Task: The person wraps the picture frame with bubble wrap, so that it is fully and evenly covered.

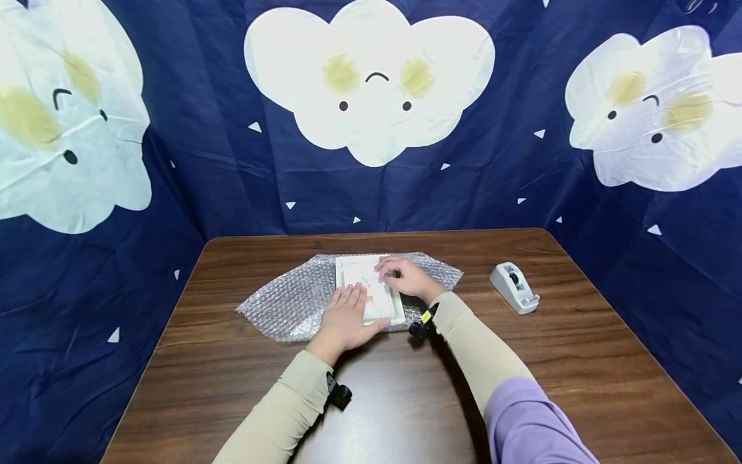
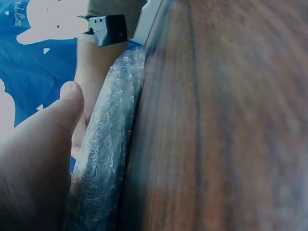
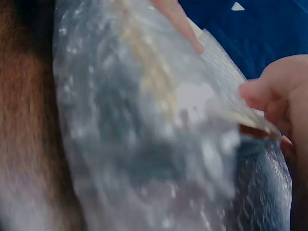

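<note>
A light-coloured picture frame lies face up on a sheet of bubble wrap. My left hand rests flat on the frame's lower left part, its fingers straight and the thumb stretched toward the near edge. Over the frame's upper right side is my right hand, with bent fingers. In the right wrist view, the right thumb stands near the frame's edge, beside bubble wrap that fills much of the view. Whether these fingers pinch anything is hidden. The left wrist view shows bubble wrap along the near side, beside the left thumb.
A white tape dispenser stands to the right on the brown wooden table. Dark blue cloth with white clouds hangs behind and at both sides. Each wrist wears a small black camera.
</note>
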A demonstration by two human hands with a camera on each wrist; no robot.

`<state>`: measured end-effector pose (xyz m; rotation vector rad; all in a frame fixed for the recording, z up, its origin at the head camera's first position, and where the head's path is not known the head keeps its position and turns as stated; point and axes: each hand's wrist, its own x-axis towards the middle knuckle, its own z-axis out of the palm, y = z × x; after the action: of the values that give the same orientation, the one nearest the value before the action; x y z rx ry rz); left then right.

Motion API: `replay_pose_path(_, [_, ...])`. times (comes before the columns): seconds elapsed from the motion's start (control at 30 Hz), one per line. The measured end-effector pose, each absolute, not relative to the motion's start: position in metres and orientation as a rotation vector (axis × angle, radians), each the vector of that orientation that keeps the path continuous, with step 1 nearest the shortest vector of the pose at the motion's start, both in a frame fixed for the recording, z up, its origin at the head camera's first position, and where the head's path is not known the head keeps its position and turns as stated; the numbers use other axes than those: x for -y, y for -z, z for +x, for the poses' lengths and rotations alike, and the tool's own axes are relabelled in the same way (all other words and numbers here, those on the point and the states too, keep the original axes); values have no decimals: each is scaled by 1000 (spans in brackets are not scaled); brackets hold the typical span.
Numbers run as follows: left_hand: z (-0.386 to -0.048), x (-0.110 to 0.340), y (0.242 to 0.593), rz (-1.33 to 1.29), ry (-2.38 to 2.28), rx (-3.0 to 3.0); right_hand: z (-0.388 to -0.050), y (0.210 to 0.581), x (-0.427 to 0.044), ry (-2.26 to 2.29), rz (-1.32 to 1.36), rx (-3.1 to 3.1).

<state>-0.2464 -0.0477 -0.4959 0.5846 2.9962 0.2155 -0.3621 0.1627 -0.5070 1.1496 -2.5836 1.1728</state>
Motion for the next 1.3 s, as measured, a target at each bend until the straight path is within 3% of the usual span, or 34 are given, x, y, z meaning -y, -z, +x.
replay_pose_path(0.23, [-248, 49, 497, 604, -233, -3016, -357, 513, -194, -1433, 860, 2473])
replay_pose_path(0.7, [-248, 50, 501, 611, -241, -3028, -336, 523, -273, -950, -72, 2644])
replay_pose_path(1.03, [-249, 48, 499, 614, -223, -3029, -324, 524, -281, -789, -128, 2714])
replay_pose_path(1.3, [-246, 49, 496, 608, -259, -3035, -326, 526, -279, -917, -106, 2631])
